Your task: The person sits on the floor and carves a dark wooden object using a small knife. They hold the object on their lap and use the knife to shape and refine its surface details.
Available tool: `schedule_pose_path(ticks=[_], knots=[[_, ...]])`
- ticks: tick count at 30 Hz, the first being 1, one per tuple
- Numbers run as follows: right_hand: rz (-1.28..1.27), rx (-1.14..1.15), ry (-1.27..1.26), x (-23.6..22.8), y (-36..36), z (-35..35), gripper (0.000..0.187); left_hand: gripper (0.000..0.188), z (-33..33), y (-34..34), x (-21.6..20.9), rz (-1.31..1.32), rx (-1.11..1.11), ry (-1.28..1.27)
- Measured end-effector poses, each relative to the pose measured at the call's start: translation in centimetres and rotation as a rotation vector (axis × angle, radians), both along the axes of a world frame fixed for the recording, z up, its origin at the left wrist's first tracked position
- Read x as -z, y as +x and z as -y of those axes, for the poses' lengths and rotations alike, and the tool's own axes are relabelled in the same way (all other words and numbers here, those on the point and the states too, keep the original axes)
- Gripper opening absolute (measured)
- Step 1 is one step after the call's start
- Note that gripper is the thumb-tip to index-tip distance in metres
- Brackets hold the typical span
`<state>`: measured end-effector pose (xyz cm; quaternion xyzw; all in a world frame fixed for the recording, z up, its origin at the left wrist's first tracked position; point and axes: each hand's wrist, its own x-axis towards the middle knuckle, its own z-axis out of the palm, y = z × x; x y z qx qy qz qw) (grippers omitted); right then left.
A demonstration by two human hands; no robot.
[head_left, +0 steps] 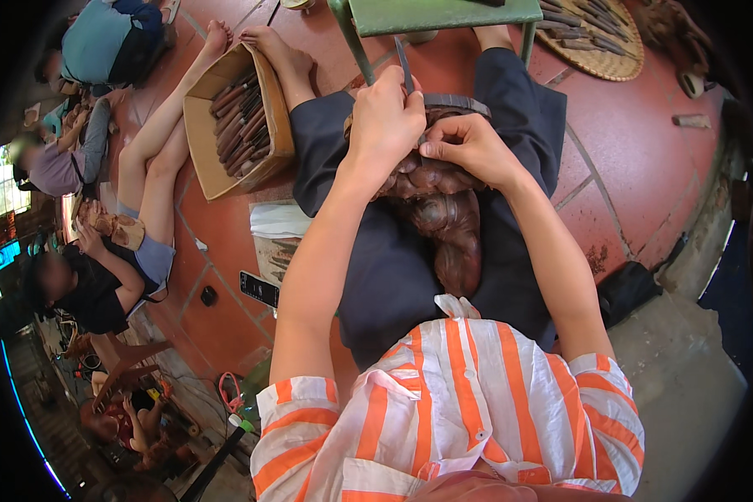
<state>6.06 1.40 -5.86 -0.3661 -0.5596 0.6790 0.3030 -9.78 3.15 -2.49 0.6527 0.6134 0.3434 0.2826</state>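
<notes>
A dark brown carved wooden piece (pixel 448 222) rests between my thighs, its rounded lower part pointing toward my body. My left hand (pixel 386 121) is closed around a narrow grey blade-like tool (pixel 404 65), whose tip sticks up past the fingers. Close beside it, to the right, my right hand (pixel 470 149) has thumb and finger pinched together at the carving's upper part. What that pinch holds, if anything, is too small to make out. Both hands are above the carving and partly hide it.
A cardboard box (pixel 283 125) of wooden-handled tools stands left. A green stool (pixel 443 17) is ahead, with a round woven tray (pixel 623 67) of tools to its right. A phone (pixel 259 289) lies by my left leg. Several people sit at left; one person's bare legs (pixel 155 163) reach the box.
</notes>
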Motion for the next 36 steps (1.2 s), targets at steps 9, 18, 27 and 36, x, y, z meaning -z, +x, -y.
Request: schedule_pose_path(ticks=[9, 18, 27, 36], knots=[[0.134, 0.041, 0.048, -1.1, -0.7, 0.4, 0.019, 0.009, 0.4, -0.5, 0.7, -0.006, -0.099, -0.061], [0.082, 0.070, 0.058, -0.1, -0.9, 0.4, 0.021, 0.010, 0.1, -0.7, 0.3, 0.035, -0.071, 0.029], [0.081, 0.078, 0.060, -0.2, -1.0, 0.4, 0.021, 0.011, 0.3, 0.0, -0.4, -0.153, -0.081, 0.028], [-0.021, 0.018, -0.006, 0.0, -0.1, 0.2, 0.020, 0.009, 0.6, 0.3, -0.3, -0.014, -0.068, -0.032]])
